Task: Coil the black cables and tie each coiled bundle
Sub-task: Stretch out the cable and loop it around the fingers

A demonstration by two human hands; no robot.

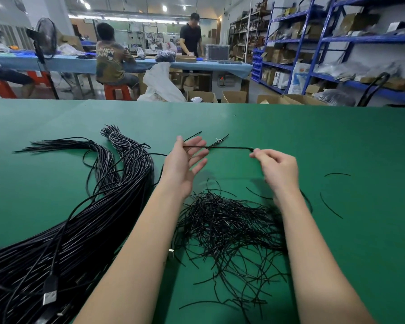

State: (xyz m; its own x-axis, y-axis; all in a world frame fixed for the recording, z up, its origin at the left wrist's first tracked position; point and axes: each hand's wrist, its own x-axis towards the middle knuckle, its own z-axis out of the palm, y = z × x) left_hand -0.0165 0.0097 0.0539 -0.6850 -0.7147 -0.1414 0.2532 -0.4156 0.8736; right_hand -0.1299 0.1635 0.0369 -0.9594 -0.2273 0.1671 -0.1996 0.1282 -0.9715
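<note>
A thin black cable (pixel 227 148) stretches level between my two hands above the green table (pixel 313 141). My left hand (pixel 185 164) is held palm up with fingers spread, and the cable runs across its fingers under the thumb. My right hand (pixel 278 169) pinches the cable's other end between thumb and forefinger. A thick bundle of long black cables (pixel 84 230) lies at the left, one part bound with a white tie (pixel 112 134). A loose heap of short black twist ties (pixel 229 228) lies between my forearms.
A USB plug (pixel 49 293) sticks out of the bundle at the lower left. Stray ties (pixel 330 206) lie on the table at the right. Beyond the table's far edge are cardboard boxes (pixel 234 97), seated and standing people, a fan and blue shelves.
</note>
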